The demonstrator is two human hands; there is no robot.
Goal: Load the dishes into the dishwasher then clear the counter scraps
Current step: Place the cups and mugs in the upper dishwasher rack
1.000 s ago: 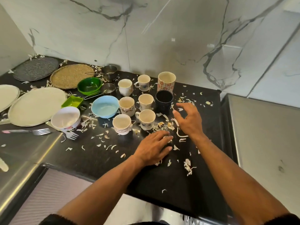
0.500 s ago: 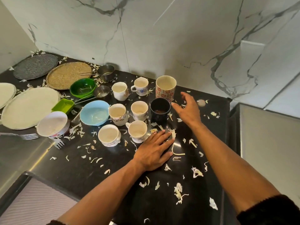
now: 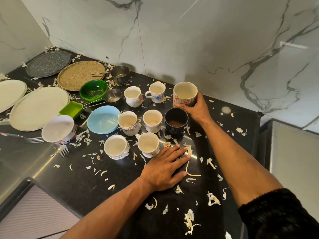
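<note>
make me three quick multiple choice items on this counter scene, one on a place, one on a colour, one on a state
1. Where is the black mug with brown dregs?
A. just in front of the tall red-patterned white cup
B. on the round woven mat
C. inside the blue bowl

2. What colour is the small square dish?
A. red
B. lime green
C. black

3. What is the right hand doing?
A. lying flat
B. holding a fork
C. gripping the tall cup

Answers: A, the mug stands nearest that cup; B, bright green sides; C, fingers wrap its base.

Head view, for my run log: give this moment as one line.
right hand grips red-patterned mug | left hand flat on counter | scraps uncleared
</note>
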